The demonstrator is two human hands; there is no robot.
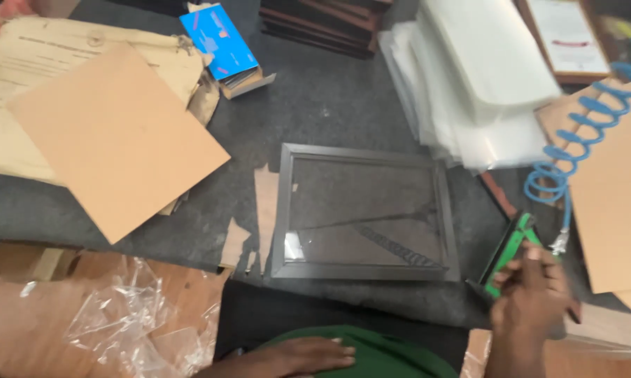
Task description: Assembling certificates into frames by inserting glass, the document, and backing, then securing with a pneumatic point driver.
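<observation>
Green tool [509, 253] in the closed right hand [532, 297], one dark picture frame [364, 212] alongside, left hand [308, 355] flat, empty.

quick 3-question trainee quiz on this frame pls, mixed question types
1. True or false: the right hand grips the green-and-black tool.
2. What lies flat in the middle of the dark grey work surface? A) dark rectangular picture frame with glass B) blue coiled air hose C) large tan cardboard sheet
3. Where does the left hand rest?

Key: 1 true; 2 A; 3 near the bottom edge, against the green garment, holding nothing.
</observation>
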